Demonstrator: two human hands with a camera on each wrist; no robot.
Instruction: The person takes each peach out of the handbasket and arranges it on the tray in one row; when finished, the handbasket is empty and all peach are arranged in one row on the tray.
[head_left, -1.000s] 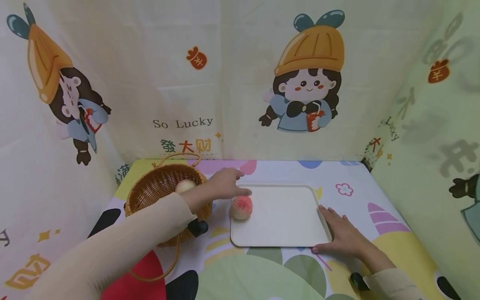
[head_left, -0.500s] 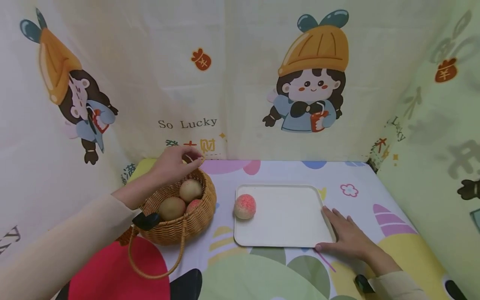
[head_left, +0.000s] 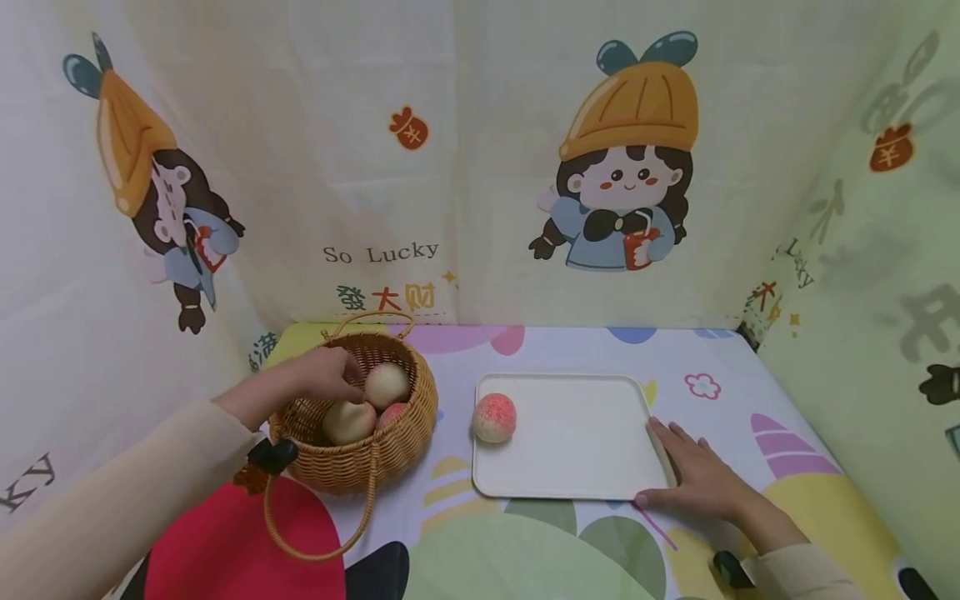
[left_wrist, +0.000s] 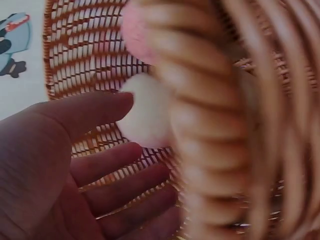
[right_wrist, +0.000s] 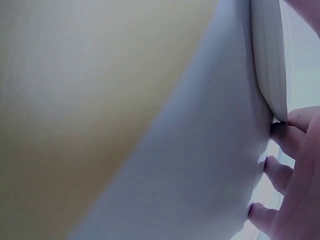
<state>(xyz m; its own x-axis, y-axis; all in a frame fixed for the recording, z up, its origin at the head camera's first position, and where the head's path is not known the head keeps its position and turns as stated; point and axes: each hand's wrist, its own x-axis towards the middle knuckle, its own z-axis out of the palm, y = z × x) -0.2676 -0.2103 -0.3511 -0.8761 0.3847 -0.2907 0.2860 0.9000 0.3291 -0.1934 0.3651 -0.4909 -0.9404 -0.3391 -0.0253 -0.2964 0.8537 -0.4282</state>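
Observation:
My left hand reaches into a brown wicker basket, over several peaches. In the left wrist view its thumb lies against a pale peach, with the other fingers spread loosely below it. Another pale peach and a pinkish one lie in the basket beside it. A pink-and-cream peach sits on the left side of a white rectangular tray. Along the tray's right edge rests my right hand, thumb near the front corner; the right wrist view shows its fingertips by the rim.
One basket handle hangs down in front onto the printed tablecloth; the other handle stands up at the back. A printed cloth backdrop encloses the table behind and at both sides.
My left hand has left the tray's peach, passed the basket's back handle and dropped into the basket among the peaches. My right hand stays at the tray's edge.

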